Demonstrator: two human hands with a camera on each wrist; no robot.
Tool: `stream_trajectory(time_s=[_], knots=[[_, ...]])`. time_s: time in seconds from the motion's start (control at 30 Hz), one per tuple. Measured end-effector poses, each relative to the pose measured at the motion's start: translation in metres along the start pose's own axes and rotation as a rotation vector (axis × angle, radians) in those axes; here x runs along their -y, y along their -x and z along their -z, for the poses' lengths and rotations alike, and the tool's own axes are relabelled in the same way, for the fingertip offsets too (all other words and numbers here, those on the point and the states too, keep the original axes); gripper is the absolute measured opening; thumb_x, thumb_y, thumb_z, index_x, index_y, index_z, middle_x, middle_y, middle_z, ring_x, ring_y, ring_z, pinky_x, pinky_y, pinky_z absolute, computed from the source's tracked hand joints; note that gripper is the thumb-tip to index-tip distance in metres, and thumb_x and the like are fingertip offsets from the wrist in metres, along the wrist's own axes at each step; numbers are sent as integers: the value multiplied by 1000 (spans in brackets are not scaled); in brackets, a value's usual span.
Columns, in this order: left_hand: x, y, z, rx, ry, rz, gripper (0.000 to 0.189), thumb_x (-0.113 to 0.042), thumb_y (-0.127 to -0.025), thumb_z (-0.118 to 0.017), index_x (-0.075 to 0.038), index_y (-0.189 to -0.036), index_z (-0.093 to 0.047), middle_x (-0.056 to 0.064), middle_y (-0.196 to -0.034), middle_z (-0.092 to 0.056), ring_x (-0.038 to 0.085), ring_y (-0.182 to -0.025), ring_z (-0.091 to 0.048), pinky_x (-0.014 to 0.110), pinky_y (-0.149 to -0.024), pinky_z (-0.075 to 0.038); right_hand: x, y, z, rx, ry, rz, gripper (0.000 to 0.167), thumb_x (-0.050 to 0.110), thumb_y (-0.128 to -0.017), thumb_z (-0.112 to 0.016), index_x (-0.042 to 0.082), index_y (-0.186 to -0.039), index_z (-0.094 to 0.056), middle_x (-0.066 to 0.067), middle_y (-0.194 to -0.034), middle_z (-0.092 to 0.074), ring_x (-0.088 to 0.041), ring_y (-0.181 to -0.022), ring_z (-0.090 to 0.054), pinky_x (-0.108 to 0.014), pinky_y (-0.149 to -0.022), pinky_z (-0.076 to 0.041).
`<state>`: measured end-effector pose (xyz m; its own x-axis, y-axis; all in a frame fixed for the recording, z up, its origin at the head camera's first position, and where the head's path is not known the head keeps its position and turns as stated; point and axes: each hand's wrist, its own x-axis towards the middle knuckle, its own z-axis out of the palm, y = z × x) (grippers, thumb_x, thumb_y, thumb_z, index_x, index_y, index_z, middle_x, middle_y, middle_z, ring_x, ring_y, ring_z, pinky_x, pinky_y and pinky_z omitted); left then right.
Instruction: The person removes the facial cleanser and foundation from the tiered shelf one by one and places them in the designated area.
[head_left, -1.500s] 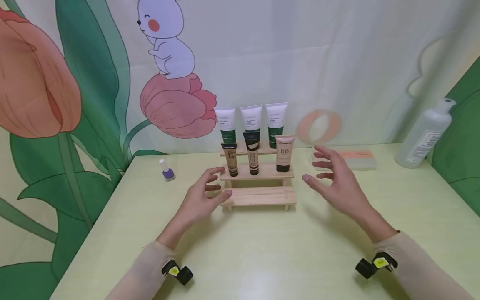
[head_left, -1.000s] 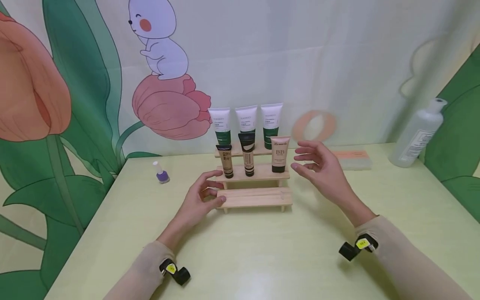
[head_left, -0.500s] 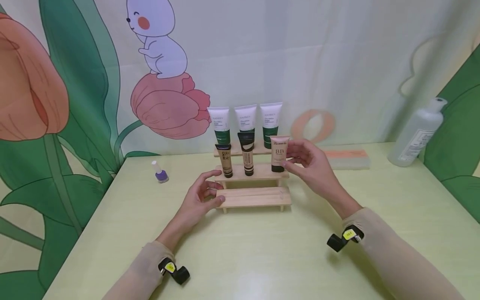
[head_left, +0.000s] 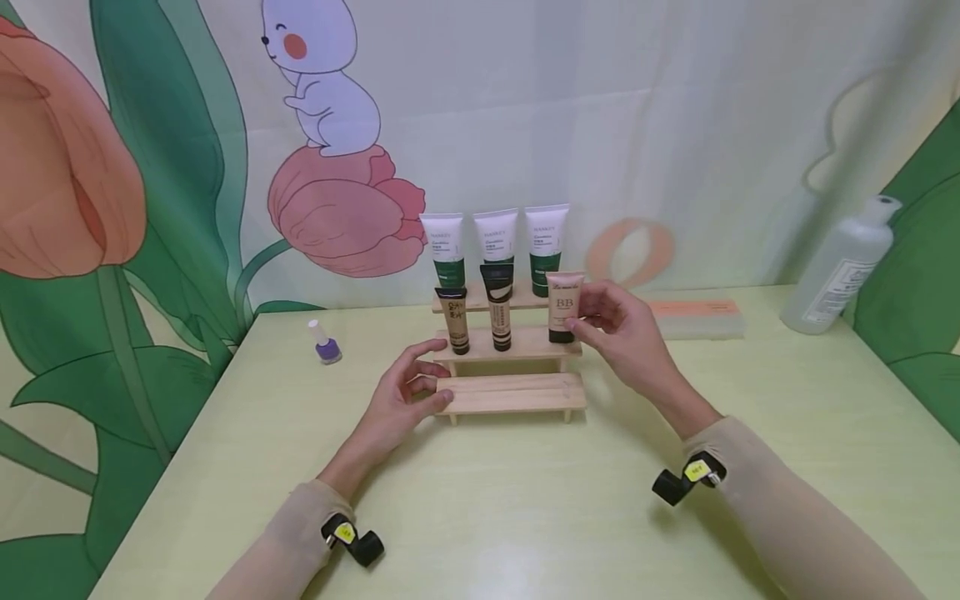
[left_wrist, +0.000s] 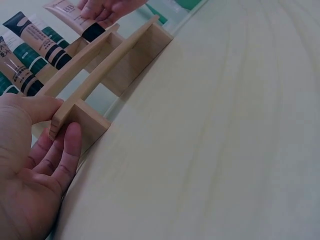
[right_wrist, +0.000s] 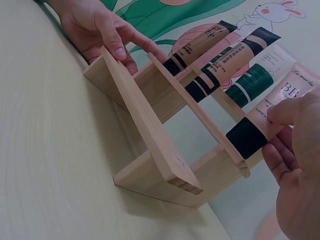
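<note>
Right hand curled, pinching BB tube (upright); left hand curled, gripping wooden rack.

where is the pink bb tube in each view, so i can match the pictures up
Head: pink BB tube, just right of the picture's centre.
Left wrist: pink BB tube, at the top, left of centre.
Right wrist: pink BB tube, on the right at about mid-height, partly hidden by the right hand.
Shared landmark: the wooden stand shows in all three.

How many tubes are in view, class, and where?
6. Top tier: white-green tubes left, centre and right. Middle tier: gold tube left, black-topped tube centre, pink tube right, pinched by the right hand.
</note>
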<state>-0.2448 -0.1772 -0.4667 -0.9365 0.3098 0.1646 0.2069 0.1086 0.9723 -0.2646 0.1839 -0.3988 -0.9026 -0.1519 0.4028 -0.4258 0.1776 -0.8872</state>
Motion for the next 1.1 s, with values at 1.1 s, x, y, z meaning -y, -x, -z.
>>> stream_trajectory(time_s=[1.1], knots=[[-2, 16, -11, -87, 89, 151, 34, 2, -103, -77, -1, -137, -74, 14, -111, -62, 20, -94, -72, 39, -89, -70, 23, 37, 83, -146, 30, 27, 30, -6, -102, -76, -1, -129, -66, 0, -116, -72, -14, -106, -69, -13, -88, -60]])
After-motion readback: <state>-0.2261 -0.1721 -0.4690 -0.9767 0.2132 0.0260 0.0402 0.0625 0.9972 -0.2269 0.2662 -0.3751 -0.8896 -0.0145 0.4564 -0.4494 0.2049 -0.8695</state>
